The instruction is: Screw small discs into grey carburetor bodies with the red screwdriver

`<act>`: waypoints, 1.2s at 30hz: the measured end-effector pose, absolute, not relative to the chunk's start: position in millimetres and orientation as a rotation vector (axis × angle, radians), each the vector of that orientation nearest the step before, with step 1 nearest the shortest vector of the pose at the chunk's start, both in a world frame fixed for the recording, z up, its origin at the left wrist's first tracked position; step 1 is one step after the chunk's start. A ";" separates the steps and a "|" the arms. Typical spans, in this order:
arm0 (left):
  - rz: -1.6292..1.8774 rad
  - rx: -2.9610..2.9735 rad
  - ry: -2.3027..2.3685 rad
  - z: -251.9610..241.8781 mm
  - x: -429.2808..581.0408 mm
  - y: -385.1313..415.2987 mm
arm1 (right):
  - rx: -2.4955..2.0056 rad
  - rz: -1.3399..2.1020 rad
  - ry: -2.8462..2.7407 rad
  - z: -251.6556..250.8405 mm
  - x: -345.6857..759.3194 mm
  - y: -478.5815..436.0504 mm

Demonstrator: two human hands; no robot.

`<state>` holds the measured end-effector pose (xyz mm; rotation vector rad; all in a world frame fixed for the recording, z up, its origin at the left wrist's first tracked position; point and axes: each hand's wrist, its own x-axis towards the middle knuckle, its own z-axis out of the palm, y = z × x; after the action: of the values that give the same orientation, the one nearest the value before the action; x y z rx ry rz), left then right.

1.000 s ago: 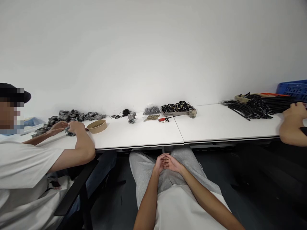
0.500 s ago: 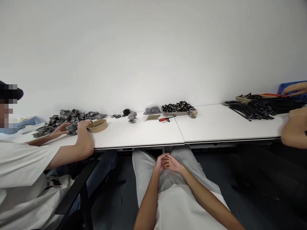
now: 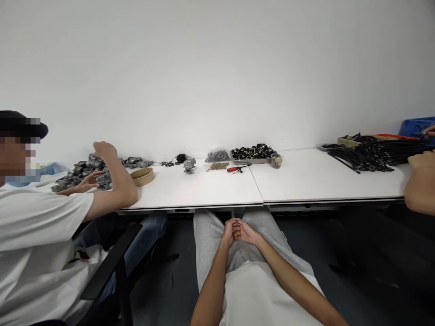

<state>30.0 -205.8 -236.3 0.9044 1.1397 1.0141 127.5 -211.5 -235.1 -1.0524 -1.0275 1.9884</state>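
My left hand and my right hand rest together in my lap, below the table's front edge. Their curled fingers overlap and are laid loosely into each other, both hands closed with no object visible in them. Grey trousers lie under them. On the table ahead, nearest to my hands, are a red-handled screwdriver, a pile of small brass-coloured parts and a single grey metal casting.
Along the wall stand a bag of small grey parts, a tray of black-and-brass parts and a cup. Black tubes lie right, by a co-worker's arm. Left, another co-worker handles castings beside a round tub.
My hands stay clasped in my lap. The left co-worker's near hand has risen from the castings. The right co-worker's far hand has drawn back to the right. The view has shifted slightly.
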 end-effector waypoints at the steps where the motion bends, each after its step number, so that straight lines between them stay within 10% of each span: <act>1: 1.028 0.964 1.145 -231.7 28.5 -209.8 | -1.096 1.967 -1.095 -230.3 127.5 -211.9; 7: 0.843 1.396 1.039 -183.1 -28.2 -253.3 | -1.147 1.999 -1.671 -169.9 153.7 -237.0; 13: 0.439 1.750 0.923 -22.7 -90.8 -244.2 | -0.782 2.137 -2.098 -56.9 207.6 -250.9; 18: 0.562 2.348 1.892 85.6 -103.5 -169.9 | -0.705 1.964 -2.226 26.7 251.9 -205.1; 36: -0.524 2.489 2.274 47.4 -153.1 40.3 | -1.170 0.823 -2.139 -24.8 236.4 -45.4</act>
<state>-153.1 40.3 47.4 2.4888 2.2741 -0.5241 236.4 -45.4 -24.8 -1.1700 -2.1391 0.8228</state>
